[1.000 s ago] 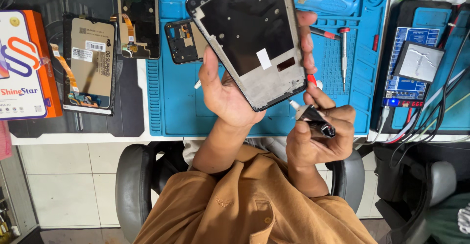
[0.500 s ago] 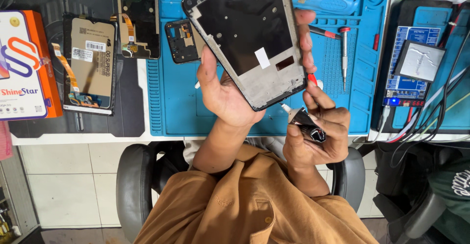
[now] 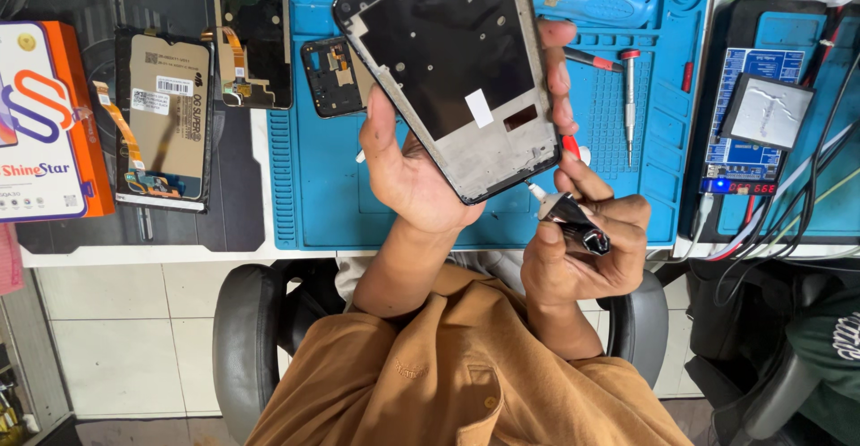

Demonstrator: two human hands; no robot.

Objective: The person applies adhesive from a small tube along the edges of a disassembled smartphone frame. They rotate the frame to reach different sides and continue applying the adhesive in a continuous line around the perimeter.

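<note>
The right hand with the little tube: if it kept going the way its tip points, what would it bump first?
Probably the phone frame. The right hand aims the tube at its bottom corner, held in the left hand; whether it touches already is unclear.

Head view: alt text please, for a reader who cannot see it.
A person's left hand holds a black phone frame tilted above a blue repair mat, while the right hand points a small glue tube at the frame's lower edge. A screwdriver, a replacement screen and an orange box lie around.
</note>
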